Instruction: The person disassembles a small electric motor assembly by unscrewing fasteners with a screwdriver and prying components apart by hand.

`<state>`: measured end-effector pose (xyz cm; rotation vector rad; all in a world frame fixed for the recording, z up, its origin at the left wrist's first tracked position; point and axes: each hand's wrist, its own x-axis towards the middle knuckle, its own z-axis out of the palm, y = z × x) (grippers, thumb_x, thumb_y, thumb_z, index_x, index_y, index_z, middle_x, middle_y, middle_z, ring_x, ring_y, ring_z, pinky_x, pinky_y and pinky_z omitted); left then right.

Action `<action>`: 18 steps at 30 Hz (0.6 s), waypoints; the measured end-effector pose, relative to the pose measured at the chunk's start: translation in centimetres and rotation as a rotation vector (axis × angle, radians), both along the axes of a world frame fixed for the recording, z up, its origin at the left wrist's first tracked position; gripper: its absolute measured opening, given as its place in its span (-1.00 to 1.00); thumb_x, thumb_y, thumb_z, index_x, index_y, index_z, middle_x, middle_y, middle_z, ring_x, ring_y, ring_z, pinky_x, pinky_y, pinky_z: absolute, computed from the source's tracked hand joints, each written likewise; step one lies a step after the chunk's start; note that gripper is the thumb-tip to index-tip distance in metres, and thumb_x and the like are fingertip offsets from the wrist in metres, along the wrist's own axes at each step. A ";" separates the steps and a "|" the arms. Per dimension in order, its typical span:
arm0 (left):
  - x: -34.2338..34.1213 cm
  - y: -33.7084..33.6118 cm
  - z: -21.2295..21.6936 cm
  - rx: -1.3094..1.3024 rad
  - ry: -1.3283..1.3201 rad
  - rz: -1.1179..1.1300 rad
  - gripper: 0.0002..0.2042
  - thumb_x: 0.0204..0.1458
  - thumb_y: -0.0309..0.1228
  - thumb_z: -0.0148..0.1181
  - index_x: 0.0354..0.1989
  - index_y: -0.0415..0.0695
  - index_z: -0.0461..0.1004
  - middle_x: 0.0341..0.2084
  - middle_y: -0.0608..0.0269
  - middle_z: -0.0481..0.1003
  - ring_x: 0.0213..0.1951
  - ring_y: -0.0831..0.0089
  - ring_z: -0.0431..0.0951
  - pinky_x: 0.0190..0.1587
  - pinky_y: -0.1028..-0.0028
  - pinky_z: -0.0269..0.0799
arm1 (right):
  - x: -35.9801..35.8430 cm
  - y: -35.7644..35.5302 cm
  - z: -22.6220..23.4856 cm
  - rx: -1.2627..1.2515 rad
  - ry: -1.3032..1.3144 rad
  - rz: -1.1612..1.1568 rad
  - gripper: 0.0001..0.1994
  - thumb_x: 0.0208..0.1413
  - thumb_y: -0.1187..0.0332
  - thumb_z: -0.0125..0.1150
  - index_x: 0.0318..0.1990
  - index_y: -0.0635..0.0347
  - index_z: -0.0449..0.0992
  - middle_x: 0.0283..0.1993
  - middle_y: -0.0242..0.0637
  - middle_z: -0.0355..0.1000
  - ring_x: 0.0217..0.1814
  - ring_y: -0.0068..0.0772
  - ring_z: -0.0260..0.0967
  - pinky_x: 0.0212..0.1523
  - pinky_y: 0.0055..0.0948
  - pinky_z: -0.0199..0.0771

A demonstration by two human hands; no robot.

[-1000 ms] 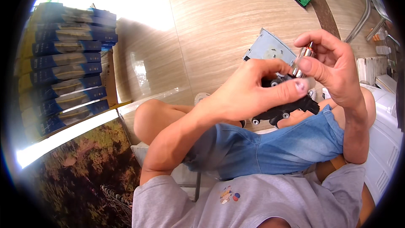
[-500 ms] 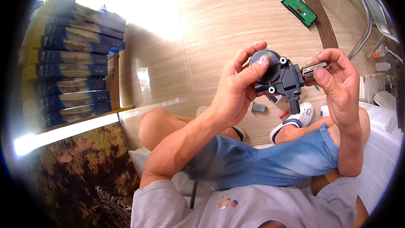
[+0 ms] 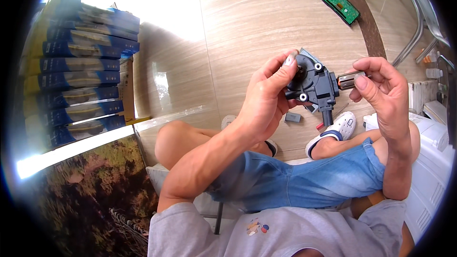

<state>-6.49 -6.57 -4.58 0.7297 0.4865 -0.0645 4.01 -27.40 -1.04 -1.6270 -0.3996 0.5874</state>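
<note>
The left hand (image 3: 266, 102) held a dark grey plastic housing (image 3: 312, 85) up in front of the chest, above the knees; its grip was closed around the housing's left side, thumb and forefinger pressed against the round end. The right hand (image 3: 383, 93) pinched a small cylindrical metal part (image 3: 350, 80) between thumb and fingertips, held at the right face of the housing, touching or nearly touching it; which of the two could not be told.

Compared with half a second earlier, the housing had turned a little: its white-ringed screw holes now faced the camera more squarely and a short stem pointed down from its lower right corner. The hands had kept about the same height and spacing, and the right hand's pinch looked unchanged.

Below, on the tiled floor (image 3: 247, 24), lay a small grey block (image 3: 293, 117) beside a white shoe (image 3: 335, 131). A green circuit board (image 3: 339, 4) lay farther off. Stacked blue and yellow boxes (image 3: 78, 71) stood at the left.
</note>
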 end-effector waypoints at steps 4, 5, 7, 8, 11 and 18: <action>-0.2 0.2 -0.4 -0.007 -0.003 -0.019 -0.52 0.24 -0.15 0.17 0.25 -0.12 0.32 -0.10 0.33 0.51 -0.15 0.55 0.56 -0.21 0.45 0.57 | 0.2 -0.4 0.5 -0.055 0.012 0.052 -0.74 0.21 0.38 0.31 -0.03 0.36 0.51 -0.26 -0.32 0.55 -0.32 -0.67 0.44 -0.29 -0.63 0.48; -0.2 0.2 -0.5 0.002 0.001 -0.015 -0.51 0.23 -0.14 0.18 0.25 -0.12 0.32 -0.10 0.34 0.51 -0.15 0.55 0.56 -0.21 0.44 0.57 | 0.2 -0.4 0.4 -0.067 0.021 0.064 -0.74 0.21 0.38 0.31 -0.04 0.36 0.51 -0.26 -0.32 0.55 -0.32 -0.68 0.43 -0.29 -0.64 0.48; -0.2 0.3 -0.5 0.020 0.008 -0.006 -0.50 0.21 -0.13 0.19 0.24 -0.11 0.33 -0.10 0.35 0.51 -0.15 0.56 0.55 -0.20 0.44 0.56 | 0.1 -0.5 0.1 -0.074 0.046 0.085 -0.75 0.21 0.39 0.30 -0.05 0.36 0.51 -0.26 -0.31 0.55 -0.32 -0.68 0.43 -0.30 -0.63 0.46; -0.2 0.4 -0.7 0.037 0.015 -0.011 -0.50 0.21 -0.13 0.20 0.24 -0.10 0.34 -0.10 0.36 0.51 -0.15 0.56 0.55 -0.20 0.44 0.56 | 0.0 -0.5 0.1 -0.075 0.056 0.096 -0.76 0.21 0.39 0.30 -0.05 0.36 0.52 -0.26 -0.31 0.55 -0.32 -0.68 0.42 -0.31 -0.63 0.46; 0.0 0.6 -1.2 0.069 0.035 -0.018 -0.52 0.21 -0.14 0.20 0.22 -0.10 0.36 -0.10 0.37 0.51 -0.14 0.57 0.55 -0.20 0.44 0.56 | -0.6 -0.3 -0.1 -0.077 0.072 0.106 -0.76 0.23 0.37 0.28 -0.06 0.37 0.52 -0.27 -0.30 0.54 -0.33 -0.67 0.41 -0.31 -0.62 0.45; 0.0 0.8 -0.9 0.090 0.042 -0.024 -0.64 0.23 -0.18 0.16 0.09 -0.13 0.45 -0.14 0.33 0.54 -0.13 0.55 0.55 -0.11 0.41 0.53 | -0.5 0.1 0.5 -0.187 0.076 0.169 -0.70 0.32 0.25 0.15 -0.07 0.37 0.53 -0.35 -0.29 0.52 -0.39 -0.62 0.45 -0.47 -0.59 0.48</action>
